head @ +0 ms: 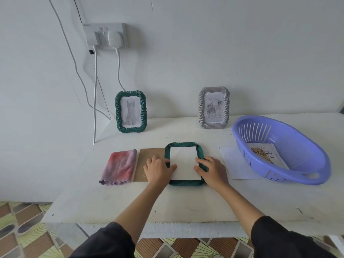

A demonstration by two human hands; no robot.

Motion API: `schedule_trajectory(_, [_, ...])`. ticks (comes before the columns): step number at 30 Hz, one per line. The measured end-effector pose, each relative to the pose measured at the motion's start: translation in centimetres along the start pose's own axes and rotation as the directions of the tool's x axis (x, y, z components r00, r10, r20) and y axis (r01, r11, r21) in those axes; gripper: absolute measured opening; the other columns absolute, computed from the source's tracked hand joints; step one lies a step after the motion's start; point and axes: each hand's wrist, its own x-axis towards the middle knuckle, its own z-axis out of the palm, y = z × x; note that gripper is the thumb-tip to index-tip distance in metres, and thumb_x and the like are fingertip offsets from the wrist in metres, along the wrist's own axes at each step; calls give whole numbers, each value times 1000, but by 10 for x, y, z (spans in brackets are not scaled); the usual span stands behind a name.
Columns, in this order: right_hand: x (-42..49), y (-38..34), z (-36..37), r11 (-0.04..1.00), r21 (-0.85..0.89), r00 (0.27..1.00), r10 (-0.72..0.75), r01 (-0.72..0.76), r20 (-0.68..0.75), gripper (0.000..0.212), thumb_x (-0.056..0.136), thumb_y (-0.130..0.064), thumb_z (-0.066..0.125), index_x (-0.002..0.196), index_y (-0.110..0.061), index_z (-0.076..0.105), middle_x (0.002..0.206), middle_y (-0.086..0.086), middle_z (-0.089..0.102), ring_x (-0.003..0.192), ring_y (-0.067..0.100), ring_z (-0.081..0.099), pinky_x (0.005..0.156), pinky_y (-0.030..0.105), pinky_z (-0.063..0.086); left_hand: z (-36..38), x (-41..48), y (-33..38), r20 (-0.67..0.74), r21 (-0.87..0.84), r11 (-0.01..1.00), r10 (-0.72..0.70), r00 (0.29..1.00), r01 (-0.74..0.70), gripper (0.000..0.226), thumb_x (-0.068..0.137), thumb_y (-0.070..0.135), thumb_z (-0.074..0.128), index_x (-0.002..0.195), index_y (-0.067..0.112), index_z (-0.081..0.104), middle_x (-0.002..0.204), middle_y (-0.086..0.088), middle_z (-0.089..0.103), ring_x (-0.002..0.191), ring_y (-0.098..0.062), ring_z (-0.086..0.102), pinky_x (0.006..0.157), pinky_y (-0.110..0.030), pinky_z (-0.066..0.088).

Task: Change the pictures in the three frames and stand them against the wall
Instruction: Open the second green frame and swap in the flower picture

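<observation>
A green twisted-rim frame (183,145) lies face down in the middle of the table, with a white sheet (183,160) lying in its back. My left hand (158,169) rests on the frame's left side, its thumb pressing the sheet. My right hand (211,169) lies on the right side, fingers on the sheet's edge. A brown backing board (147,155) lies just left of the frame, partly under my left hand. A second green frame (130,111) with a cat drawing and a grey frame (213,108) with a rose drawing stand against the wall.
A folded pink-purple cloth (118,167) lies left of the backing board. At the right a purple plastic basket (279,151) holds a flower picture (265,155) and rests on a white paper (236,164). White cables (95,101) hang from a wall socket (106,35) at the left.
</observation>
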Motion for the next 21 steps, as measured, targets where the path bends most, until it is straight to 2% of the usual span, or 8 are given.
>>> schedule_trajectory(7, [1,0,0,1000,5,1000,-5,5,0,39,86,-44,55,124,-35,57,133,-8,52,124,13,42,104,29,31,2,0,2,-22,-79,996,-49,999,47,25,83,44,60,99,28,71,124,-3,57,113,-29,42,96,-37,29])
schedule_trajectory(21, [-2,-6,-4,1000,3,1000,-13,13,-14,40,89,-43,52,128,-34,54,131,-7,53,123,14,44,105,31,34,-4,0,4,-21,-227,965,-143,989,135,28,78,37,69,104,27,70,119,-1,61,116,-26,43,97,-35,30])
